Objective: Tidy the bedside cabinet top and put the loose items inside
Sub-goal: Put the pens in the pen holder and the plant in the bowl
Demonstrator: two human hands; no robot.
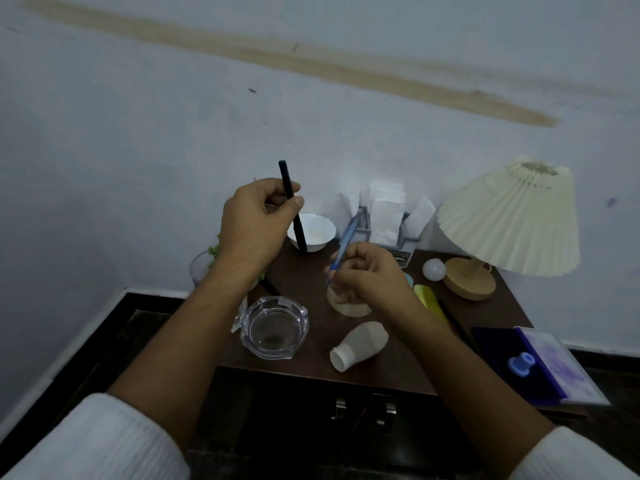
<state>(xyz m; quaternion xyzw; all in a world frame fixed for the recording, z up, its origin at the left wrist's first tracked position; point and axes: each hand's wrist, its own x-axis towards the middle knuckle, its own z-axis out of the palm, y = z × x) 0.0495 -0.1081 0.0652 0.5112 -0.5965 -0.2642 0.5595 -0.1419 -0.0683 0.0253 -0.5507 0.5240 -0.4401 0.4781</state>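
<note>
Left hand [258, 223] pinching a black pen [292, 206] at 11 o'clock, right hand [369, 273] gripping a blue pen [344, 242] over the cabinet top [398, 372].

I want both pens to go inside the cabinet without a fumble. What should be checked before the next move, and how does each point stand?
1. Left hand grips the black pen firmly: ok.
2. Right hand holds the blue pen: ok.
3. Cabinet doors open to take the pens: not ok, both look shut.
4. A hand free to pull a handle: not ok, both are full.
5. Glass ashtray and the tipped white bottle clear of the front edge: ok.
6. Room inside the cabinet: cannot tell.
</note>
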